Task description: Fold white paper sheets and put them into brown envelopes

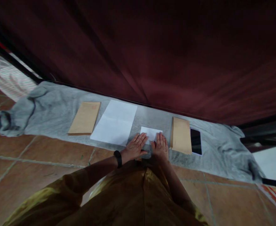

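Note:
A small white folded sheet of paper (pixel 149 131) lies flat on the grey cloth in front of me. My left hand (pixel 136 146) rests with flat fingers on its left side. On its right side lies my right hand (pixel 160 147), fingers stretched out and pressed flat. Both palms cover the near part of the paper. To the left are larger white sheets (pixel 115 122), with a faint crease across them. Beyond these sits a stack of brown envelopes (pixel 84 118). Another stack of brown envelopes (pixel 181 135) is just right of my right hand.
A smartphone (pixel 196 141) lies beside the right envelope stack. The grey cloth (pixel 50 110) covers a narrow surface, bunched at both ends. A dark red curtain (pixel 152 62) rises directly behind it. Tiled floor (pixel 57 175) shows on my side.

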Demonstrator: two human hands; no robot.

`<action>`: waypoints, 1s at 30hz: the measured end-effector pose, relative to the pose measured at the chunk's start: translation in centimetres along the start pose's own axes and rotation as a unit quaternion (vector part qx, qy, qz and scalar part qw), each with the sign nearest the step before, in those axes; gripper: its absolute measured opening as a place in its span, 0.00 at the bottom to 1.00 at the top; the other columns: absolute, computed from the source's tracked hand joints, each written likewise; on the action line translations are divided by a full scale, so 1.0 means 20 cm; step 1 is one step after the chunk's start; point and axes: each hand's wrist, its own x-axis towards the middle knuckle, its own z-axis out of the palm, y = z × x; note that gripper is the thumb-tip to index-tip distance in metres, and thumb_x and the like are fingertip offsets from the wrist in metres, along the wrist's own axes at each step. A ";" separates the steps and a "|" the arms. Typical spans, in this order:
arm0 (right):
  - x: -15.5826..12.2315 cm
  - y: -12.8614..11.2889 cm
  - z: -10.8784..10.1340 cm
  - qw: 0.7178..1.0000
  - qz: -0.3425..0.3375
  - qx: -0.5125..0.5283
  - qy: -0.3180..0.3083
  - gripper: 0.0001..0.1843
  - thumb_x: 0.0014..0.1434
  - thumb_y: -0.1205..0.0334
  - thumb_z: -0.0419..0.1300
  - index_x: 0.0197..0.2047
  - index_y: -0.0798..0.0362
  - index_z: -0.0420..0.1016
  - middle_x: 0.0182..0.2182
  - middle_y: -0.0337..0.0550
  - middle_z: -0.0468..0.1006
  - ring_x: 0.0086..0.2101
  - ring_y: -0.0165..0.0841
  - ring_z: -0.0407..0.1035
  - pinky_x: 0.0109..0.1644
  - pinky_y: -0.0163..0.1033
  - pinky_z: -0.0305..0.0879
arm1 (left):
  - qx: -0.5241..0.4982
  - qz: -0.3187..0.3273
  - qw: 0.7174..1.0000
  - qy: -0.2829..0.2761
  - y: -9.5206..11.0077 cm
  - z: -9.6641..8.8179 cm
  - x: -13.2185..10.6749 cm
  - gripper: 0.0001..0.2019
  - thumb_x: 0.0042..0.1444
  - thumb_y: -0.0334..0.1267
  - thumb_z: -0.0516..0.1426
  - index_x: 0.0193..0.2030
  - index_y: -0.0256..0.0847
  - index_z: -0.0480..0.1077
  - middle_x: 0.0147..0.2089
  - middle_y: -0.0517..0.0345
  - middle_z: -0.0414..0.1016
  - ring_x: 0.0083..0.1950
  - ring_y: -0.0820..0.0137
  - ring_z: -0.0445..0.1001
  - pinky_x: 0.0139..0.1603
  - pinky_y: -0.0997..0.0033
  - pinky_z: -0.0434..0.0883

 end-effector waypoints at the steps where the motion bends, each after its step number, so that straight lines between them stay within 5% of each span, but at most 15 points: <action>1: 0.00 0.00 0.00 1.000 0.002 0.001 0.002 0.36 0.74 0.50 0.46 0.76 0.62 0.47 0.71 0.64 0.58 0.68 0.52 0.56 0.68 0.59 0.57 | -0.002 0.000 1.000 0.002 0.00 0.00 -0.01 0.43 0.65 0.61 0.53 0.75 0.27 0.51 0.77 0.33 0.50 0.79 0.51 0.46 0.77 0.48 0.47; 13: -0.04 0.05 0.01 1.000 0.004 -0.009 0.016 0.37 0.74 0.47 0.47 0.76 0.65 0.49 0.69 0.65 0.62 0.67 0.52 0.58 0.67 0.58 0.59 | -0.023 -0.009 1.000 0.013 -0.03 0.03 -0.07 0.45 0.65 0.60 0.53 0.76 0.29 0.45 0.78 0.32 0.46 0.80 0.52 0.41 0.77 0.47 0.47; 19: -0.04 0.04 0.01 0.999 0.001 -0.016 0.033 0.37 0.74 0.48 0.48 0.76 0.65 0.49 0.69 0.65 0.63 0.67 0.51 0.58 0.67 0.57 0.59 | -0.006 -0.017 1.000 0.005 -0.03 0.00 -0.08 0.42 0.66 0.60 0.53 0.74 0.28 0.52 0.77 0.33 0.51 0.79 0.51 0.45 0.77 0.47 0.49; 30: -0.02 0.05 0.02 0.999 0.011 -0.029 0.034 0.35 0.74 0.49 0.48 0.75 0.64 0.52 0.68 0.64 0.64 0.66 0.49 0.60 0.67 0.54 0.60 | -0.023 -0.087 0.994 0.069 -0.08 0.06 0.16 0.30 0.70 0.44 0.46 0.73 0.27 0.54 0.76 0.35 0.55 0.78 0.55 0.50 0.76 0.48 0.55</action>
